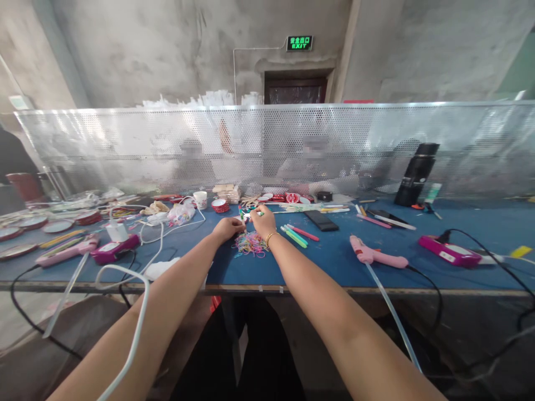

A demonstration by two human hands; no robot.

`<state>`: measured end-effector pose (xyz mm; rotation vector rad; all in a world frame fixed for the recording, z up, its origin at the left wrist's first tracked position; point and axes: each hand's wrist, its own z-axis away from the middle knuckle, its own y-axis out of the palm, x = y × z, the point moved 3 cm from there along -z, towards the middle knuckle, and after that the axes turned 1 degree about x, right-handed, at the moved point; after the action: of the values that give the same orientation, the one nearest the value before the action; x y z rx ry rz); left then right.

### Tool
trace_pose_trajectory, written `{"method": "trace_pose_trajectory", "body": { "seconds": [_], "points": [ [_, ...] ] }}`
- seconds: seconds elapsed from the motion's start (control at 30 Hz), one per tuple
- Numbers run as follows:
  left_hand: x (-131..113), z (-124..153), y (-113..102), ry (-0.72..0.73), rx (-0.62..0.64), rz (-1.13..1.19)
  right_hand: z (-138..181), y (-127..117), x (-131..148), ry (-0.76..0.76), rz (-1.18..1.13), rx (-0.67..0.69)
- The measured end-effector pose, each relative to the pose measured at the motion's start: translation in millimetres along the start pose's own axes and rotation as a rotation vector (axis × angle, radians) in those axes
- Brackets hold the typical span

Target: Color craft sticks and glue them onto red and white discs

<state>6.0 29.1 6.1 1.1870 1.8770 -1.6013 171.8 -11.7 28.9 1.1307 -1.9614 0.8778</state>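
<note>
My left hand [228, 227] and my right hand [263, 220] meet over the blue table [334, 256], both with fingers pinched together. Between them they grip a thin white-and-green stick-like piece [252, 213]; what it is exactly is too small to tell. Just below the hands lies a heap of small coloured rubber bands [249, 244]. A gold bracelet sits on my right wrist.
A pink glue gun [371, 255] with a clear stick lies to the right, coloured pens [298, 234] and a dark phone [321, 220] beyond. Magenta power strips [449, 250] [115, 249], cables, red lids and a white cup [200, 199] lie around. A black flask [416, 174] stands by the perforated screen; people sit behind it.
</note>
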Motion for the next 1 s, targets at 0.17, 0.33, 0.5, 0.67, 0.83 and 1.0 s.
{"method": "trace_pose_trajectory", "body": {
  "seconds": [0.17,0.33,0.5,0.67,0.83,1.0],
  "points": [
    [4.3,-2.7,0.3,-0.005,0.003,-0.012,0.9,0.9,1.4,-0.011,-0.001,0.015],
    [7.6,-5.2,0.1,0.002,0.006,-0.03,0.2,0.4,-0.6,0.01,0.001,-0.003],
    [7.1,-5.1,0.0,0.007,0.015,-0.031,-0.2,2.3,-0.5,-0.008,-0.006,0.012],
    [6.0,-4.8,-0.4,0.012,0.015,-0.033,-0.3,1.3,-2.0,0.005,-0.001,0.002],
    [5.6,-4.5,-0.2,0.012,0.014,-0.022,-0.5,2.7,-1.2,-0.008,-0.008,0.015],
    [5.2,-4.0,-0.6,0.01,0.0,-0.025,0.3,1.7,-1.1,-0.005,-0.002,0.014]
  ]
}}
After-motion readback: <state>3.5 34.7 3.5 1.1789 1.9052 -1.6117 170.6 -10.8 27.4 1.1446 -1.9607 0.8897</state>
